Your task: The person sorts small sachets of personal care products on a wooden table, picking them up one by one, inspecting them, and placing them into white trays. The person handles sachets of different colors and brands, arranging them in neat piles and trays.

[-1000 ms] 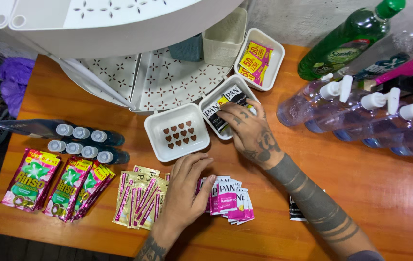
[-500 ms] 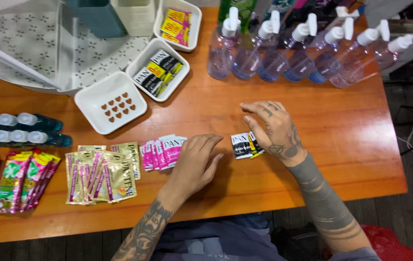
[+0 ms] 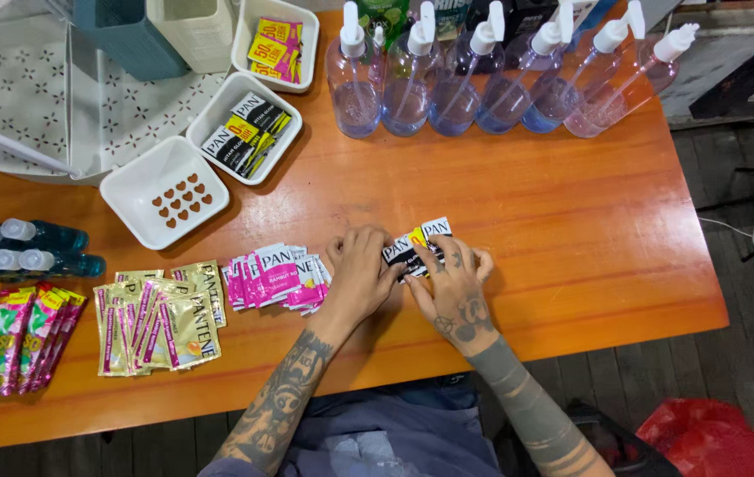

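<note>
Room: bare worktop to the right and far side of both hands, near edge close.
Left hand: fingers curled together onto the black sachets.
Right hand: fingers pinched on the same stack, mid-worktop.
Count: six pump bottles far; three white trays far left; pink sachets just left.

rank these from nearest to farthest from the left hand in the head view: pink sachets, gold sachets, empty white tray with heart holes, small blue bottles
From the left hand:
1. pink sachets, just to its left, almost touching.
2. gold sachets, further left on the table.
3. empty white tray with heart holes, up and to the left.
4. small blue bottles, at the far left edge.
</note>
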